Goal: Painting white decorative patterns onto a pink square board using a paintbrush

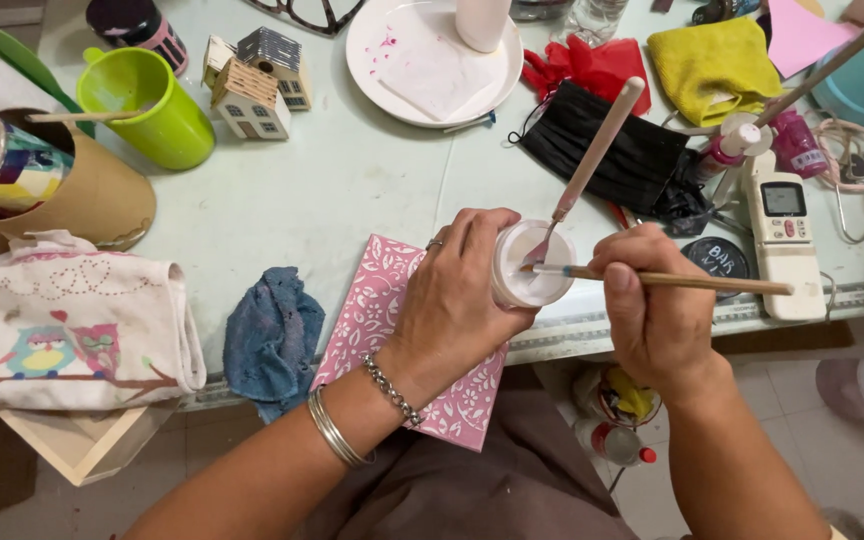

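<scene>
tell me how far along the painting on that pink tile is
Done: the pink tile already carries a full white leaf pattern. In hand: the left hand holds a small white pot with a tool standing in it; the right hand dips a brush into it. Left: no fresh strokes are visible on the tile.

I see left hand gripping small white jar w/ spatula in it; right hand dips brush, pink tile below.
</scene>
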